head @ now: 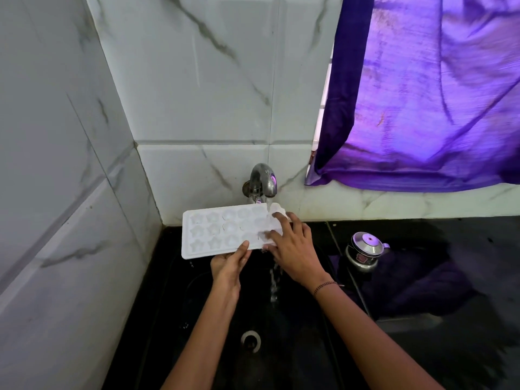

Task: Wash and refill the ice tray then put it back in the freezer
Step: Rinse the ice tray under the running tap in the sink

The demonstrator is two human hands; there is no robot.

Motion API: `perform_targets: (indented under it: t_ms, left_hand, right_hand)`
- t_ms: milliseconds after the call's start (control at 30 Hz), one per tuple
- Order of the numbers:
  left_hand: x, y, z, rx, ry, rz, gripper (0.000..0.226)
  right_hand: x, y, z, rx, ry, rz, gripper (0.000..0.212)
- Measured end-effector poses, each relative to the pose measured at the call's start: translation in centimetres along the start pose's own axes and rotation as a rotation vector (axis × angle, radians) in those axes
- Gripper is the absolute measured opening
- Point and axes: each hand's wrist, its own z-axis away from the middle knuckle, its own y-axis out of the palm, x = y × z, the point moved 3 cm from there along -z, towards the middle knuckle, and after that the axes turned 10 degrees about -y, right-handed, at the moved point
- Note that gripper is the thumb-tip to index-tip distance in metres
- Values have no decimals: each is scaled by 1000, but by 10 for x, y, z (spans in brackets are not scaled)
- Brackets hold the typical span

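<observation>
A white ice tray (213, 229) with star and round moulds is held level over the black sink (180, 313), its right end under the running steel tap (263, 180). My left hand (229, 263) grips the tray's near edge from below, thumb on top. My right hand (292, 249) lies on the tray's right end with its fingers spread over the moulds where the water lands. Water streams off the tray into the sink below.
A steel lidded pot (364, 250) stands on the dark counter (450, 277) right of the sink. A purple curtain (422, 94) hangs at the upper right. White marble tiles (197, 94) cover the walls. The sink drain (250, 340) is below.
</observation>
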Motion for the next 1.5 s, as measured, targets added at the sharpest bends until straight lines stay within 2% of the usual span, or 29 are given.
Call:
perform_targets:
  t_ms: [133, 233, 400, 467, 667, 767, 900, 1033, 1167, 1267, 1367, 1500]
  left_hand:
    - [-2, 2, 2, 11, -1, 41, 40]
    - [-1, 12, 7, 32, -17, 17, 43]
    - [-5, 19, 7, 47, 2, 3, 39]
    - [-2, 19, 11, 52, -2, -16, 37]
    - [1, 16, 16, -6, 13, 50, 35]
    - [7, 17, 22, -21, 18, 39, 34]
    - [8, 14, 23, -51, 32, 33, 33]
    - [15, 10, 26, -82, 33, 19, 35]
    - [16, 6, 26, -109, 47, 9, 35]
    - [21, 0, 25, -124, 50, -45, 36]
    - [25, -8, 20, -166, 55, -131, 31]
    - [28, -22, 18, -337, 98, -539, 24]
  right_hand:
    - [0, -6, 0, 18, -37, -21, 40]
    - [-4, -11, -4, 3, 7, 32, 44]
    - [-10, -16, -2, 46, -60, 13, 49]
    - [-12, -16, -1, 68, -27, 49, 49]
    - [-8, -11, 5, 52, -103, -60, 49]
    - [-10, -8, 8, 38, -57, -42, 50]
    - [-10, -2, 15, 35, -114, -99, 51]
    - [-12, 0, 17, 29, -82, -88, 51]
    - [-12, 6, 19, 40, -150, -152, 47]
    - [-15, 9, 24, 105, -122, -197, 50]
    - [-10, 17, 30, 193, -186, -207, 57]
    - [-14, 25, 36, 207, -122, -136, 59]
